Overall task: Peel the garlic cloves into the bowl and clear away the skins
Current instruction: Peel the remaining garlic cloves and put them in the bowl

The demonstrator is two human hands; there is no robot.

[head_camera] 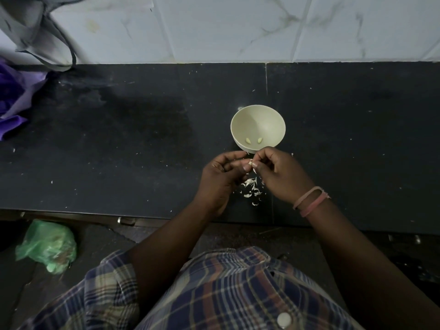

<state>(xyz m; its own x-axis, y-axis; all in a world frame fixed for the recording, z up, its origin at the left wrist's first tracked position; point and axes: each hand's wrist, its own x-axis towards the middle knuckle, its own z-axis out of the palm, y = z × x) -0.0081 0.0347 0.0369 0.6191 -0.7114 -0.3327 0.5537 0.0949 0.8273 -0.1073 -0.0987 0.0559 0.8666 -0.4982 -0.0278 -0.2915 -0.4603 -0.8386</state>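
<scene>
Peeling a garlic clove just in front of the bowl

The left hand and right hand both pinch one small garlic clove, pulling skin off; next, I think, it drops into the cream bowl with two peeled cloves, then the skins on the black table get swept up; white tiled wall behind, green bag on the floor

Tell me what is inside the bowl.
Two peeled garlic cloves lie apart near the front of the bowl, which otherwise looks bare. Its near rim is partly hidden by the left hand and right hand, which pinch another clove.
</scene>
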